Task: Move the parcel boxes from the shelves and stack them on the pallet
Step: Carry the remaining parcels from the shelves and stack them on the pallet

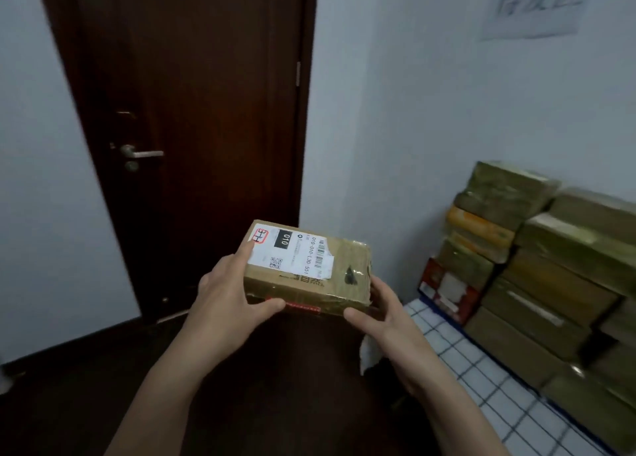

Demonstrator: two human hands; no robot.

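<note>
Gripping parcel box [309, 266] ends with left hand [227, 294] and right hand [382, 321] curled; stacked boxes [550, 283] at 3 o'clock, nearer right.

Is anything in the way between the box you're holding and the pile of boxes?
Nothing visible. The left hand and right hand hold the box up; only open space lies between it and the pile of boxes on the right.

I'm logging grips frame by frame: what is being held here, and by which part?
A cardboard parcel box: the left hand grips its left end, a finger on the shipping label; the right hand grips its near right corner.
</note>
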